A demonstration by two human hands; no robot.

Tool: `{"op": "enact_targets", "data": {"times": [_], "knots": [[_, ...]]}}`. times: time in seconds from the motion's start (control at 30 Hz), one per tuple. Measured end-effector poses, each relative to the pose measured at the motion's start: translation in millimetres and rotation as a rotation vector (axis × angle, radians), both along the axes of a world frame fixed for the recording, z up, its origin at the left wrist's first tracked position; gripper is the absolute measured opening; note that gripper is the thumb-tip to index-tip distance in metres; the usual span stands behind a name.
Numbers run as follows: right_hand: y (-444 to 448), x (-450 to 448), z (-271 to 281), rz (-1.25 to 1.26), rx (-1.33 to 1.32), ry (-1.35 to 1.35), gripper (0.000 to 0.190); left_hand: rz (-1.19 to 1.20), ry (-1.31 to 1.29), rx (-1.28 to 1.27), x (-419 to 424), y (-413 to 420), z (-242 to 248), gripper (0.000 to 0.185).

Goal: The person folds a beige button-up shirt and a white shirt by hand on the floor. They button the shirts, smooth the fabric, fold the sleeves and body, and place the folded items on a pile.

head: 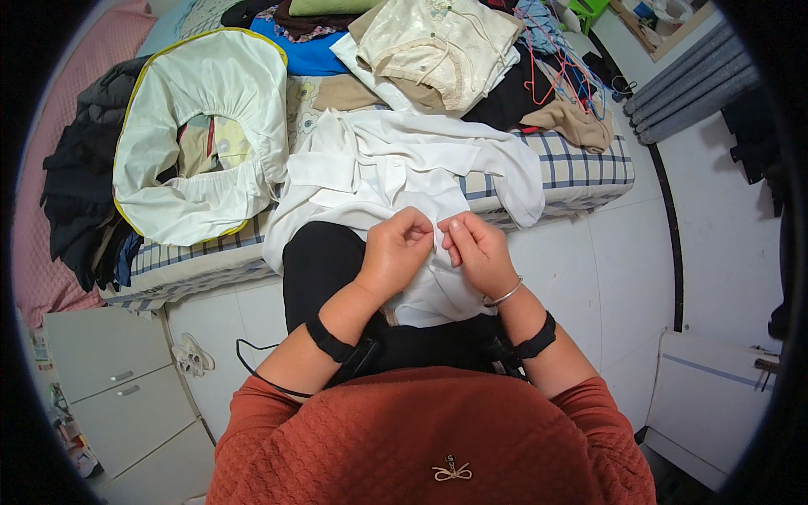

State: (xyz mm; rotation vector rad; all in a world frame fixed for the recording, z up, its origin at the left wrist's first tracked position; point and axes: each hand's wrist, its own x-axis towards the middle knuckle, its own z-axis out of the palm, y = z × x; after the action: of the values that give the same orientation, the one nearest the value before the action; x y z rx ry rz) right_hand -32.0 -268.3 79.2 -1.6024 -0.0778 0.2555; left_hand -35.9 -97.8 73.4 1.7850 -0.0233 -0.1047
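A white long-sleeved shirt [391, 167] lies spread over the edge of the bed, its lower part draped across my lap. My left hand [401, 249] pinches the fabric at its front between thumb and bent fingers. Close by on the right, my right hand [476, 246] holds the same strip of cloth with thumb and fingertips. Only a narrow gap separates the two hands. Whatever small detail sits between the fingertips is hidden. The shirt's collar end points away from me, and one sleeve hangs over the bed's edge at the right.
On the checked mattress [577, 161], a white elastic-edged fabric cover [202, 208] with yellow piping lies left. Folded cream clothes [435, 57] are stacked behind the shirt. Tangled wire hangers [562, 76] lie back right. Dark clothes [85, 170] pile up far left, above a cabinet [120, 379].
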Motion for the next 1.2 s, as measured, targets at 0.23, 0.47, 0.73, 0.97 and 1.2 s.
{"op": "enact_targets", "data": {"times": [0.23, 0.47, 0.73, 0.97, 1.2], "knots": [[3, 6, 2, 0.007, -0.274, -0.292, 0.005, -0.010, 0.429, -0.554, 4, 7, 7, 0.009], [7, 5, 7, 0.037, -0.351, -0.312, 0.006, 0.037, 0.443, -0.524, 6, 6, 5, 0.011], [7, 4, 1, 0.060, -0.290, -0.280, 0.006, 0.157, 0.585, -0.662, 3, 12, -12, 0.016], [11, 3, -16, -0.010, -0.169, -0.010, 0.009, 0.092, 0.418, -0.582, -5, 6, -23, 0.016], [-2, 14, -14, 0.231, -0.257, 0.321, 0.019, -0.090, 0.423, -0.551, -16, 5, -36, 0.022]]}}
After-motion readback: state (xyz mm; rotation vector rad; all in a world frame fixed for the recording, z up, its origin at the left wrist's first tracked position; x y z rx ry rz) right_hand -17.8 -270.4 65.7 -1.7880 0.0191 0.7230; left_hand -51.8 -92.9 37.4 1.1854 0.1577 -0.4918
